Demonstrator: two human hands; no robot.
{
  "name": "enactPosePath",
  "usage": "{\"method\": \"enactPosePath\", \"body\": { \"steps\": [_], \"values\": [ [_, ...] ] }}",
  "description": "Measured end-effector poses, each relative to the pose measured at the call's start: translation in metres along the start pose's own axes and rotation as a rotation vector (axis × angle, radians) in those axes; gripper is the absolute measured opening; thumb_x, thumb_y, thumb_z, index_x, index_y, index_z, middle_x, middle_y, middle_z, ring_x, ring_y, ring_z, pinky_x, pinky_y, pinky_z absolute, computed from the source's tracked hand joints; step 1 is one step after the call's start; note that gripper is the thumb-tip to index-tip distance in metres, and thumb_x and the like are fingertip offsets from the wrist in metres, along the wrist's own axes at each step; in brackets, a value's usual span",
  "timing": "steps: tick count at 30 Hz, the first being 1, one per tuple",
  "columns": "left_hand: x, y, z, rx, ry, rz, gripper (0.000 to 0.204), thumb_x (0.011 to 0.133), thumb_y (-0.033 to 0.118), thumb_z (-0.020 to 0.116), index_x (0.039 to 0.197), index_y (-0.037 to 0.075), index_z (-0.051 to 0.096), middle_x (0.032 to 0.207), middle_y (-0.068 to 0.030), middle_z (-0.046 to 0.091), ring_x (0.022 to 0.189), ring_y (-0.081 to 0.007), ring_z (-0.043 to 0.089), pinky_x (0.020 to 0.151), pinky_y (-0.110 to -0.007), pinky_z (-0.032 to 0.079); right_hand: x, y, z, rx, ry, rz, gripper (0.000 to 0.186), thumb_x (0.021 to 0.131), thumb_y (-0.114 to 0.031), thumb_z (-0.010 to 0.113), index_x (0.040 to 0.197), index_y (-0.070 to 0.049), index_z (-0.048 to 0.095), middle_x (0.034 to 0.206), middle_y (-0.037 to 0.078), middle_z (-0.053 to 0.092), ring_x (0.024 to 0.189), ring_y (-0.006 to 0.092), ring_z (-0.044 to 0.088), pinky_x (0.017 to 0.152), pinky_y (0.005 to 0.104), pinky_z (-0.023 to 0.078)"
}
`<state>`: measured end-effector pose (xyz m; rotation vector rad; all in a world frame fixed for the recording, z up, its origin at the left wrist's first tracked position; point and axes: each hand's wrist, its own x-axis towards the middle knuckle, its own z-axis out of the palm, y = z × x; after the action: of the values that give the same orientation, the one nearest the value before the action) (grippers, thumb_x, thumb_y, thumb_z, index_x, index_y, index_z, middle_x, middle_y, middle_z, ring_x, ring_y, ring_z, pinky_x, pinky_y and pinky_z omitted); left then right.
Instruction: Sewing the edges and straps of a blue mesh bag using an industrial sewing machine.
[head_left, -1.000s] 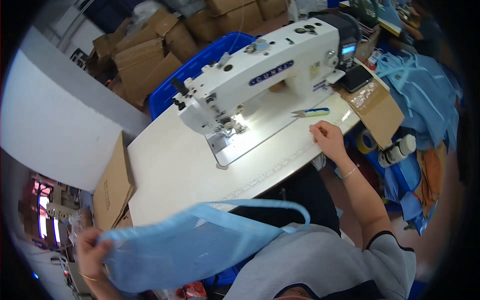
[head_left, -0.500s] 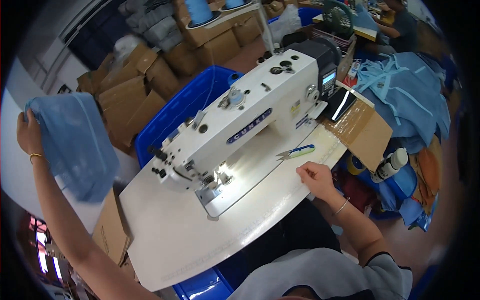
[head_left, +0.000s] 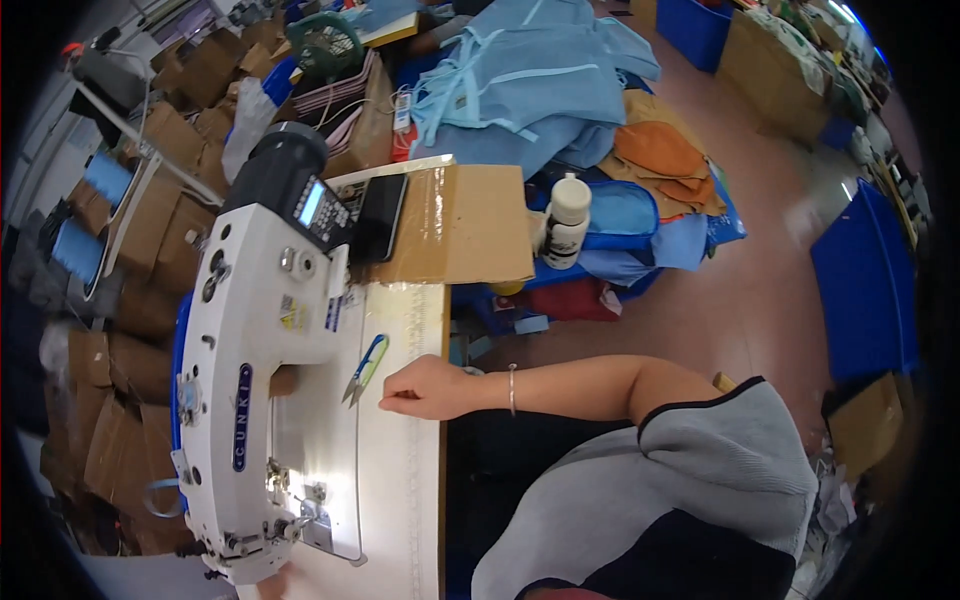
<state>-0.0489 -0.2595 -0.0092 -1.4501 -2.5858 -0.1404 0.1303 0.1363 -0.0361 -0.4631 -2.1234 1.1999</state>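
The right hand [head_left: 425, 388] rests near the edge of the white table [head_left: 392, 500], its fingers curled loosely shut with nothing seen in its grasp. It keeps to the table while the view has swung toward the person's right, and the blue cloth raised by the other arm half a second ago is out of clear sight. The cloth's handling thus seems left to that other arm, the right hand taking no part.

Just left of the right hand's fingertips lie the snips [head_left: 368, 370], flat on the table and apart from the hand. Their long axis runs slantwise: the handle end sits above and left of the hand, and the blades point down and left, past the fingertips.

Farther left of the hand stands the sewing machine [head_left: 235, 380], its needle end down and left of the hand, with no cloth visible under it. Beyond the machine pokes a light-blue loop [head_left: 163, 484]. A patch below the needle end may be the left hand [head_left: 272, 582]; whether it grips anything cannot be told.
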Motion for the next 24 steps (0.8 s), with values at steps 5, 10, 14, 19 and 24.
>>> {"method": "enactPosePath", "body": {
  "steps": [5,10,14,19,24],
  "values": [
    [0.013,0.022,0.013,-0.222,-0.169,-0.036,0.086,0.077,0.041,0.067,0.139,-0.005,0.029,0.146,-0.0269,0.026,0.136,-0.0424,0.022,0.111,-0.052,0.011,-0.017,-0.023,-0.046,0.318,0.031,0.094,0.017,0.088,-0.018,0.066,0.082,-0.001,0.065,0.064,0.008,0.062,0.056,0.0132,0.058,0.054,0.0275,0.044],
    [0.021,0.046,0.011,-0.406,-0.311,-0.142,0.104,0.077,0.058,0.067,0.147,-0.004,0.019,0.153,-0.0262,0.016,0.142,-0.0432,0.010,0.116,-0.054,-0.002,-0.018,0.002,-0.176,0.150,0.573,0.173,0.015,0.088,-0.021,0.064,0.086,-0.006,0.067,0.070,0.002,0.062,0.073,0.0083,0.060,0.063,0.0257,0.048],
    [0.078,0.154,-0.026,-0.154,-0.536,0.297,0.087,0.082,0.030,0.068,0.146,-0.005,0.020,0.153,-0.0271,0.013,0.143,-0.0428,0.008,0.115,-0.053,0.004,-0.003,0.110,-0.324,0.356,1.105,0.365,0.018,0.088,-0.019,0.062,0.085,-0.001,0.064,0.069,0.006,0.062,0.056,0.0118,0.052,0.048,0.0247,0.040],
    [0.094,0.162,-0.008,-0.155,-0.412,0.464,0.084,0.079,0.013,0.066,0.147,-0.004,0.018,0.154,-0.0258,0.013,0.143,-0.0448,0.009,0.115,-0.056,0.007,-0.037,0.258,-0.450,1.012,1.550,0.441,0.030,0.091,-0.012,0.057,0.116,-0.001,0.046,0.097,0.020,0.053,0.075,0.0301,0.057,0.066,0.0426,0.056],
    [0.088,0.162,-0.007,-0.048,-0.365,0.475,0.081,0.077,0.008,0.056,0.147,-0.004,0.018,0.154,-0.0239,0.015,0.143,-0.0449,0.008,0.115,-0.056,0.008,-0.041,0.259,-0.462,1.119,1.509,0.478,0.049,0.092,-0.026,0.059,0.132,-0.006,0.038,0.124,0.024,0.040,0.110,0.0377,0.047,0.088,0.0508,0.050]
  ]
}}
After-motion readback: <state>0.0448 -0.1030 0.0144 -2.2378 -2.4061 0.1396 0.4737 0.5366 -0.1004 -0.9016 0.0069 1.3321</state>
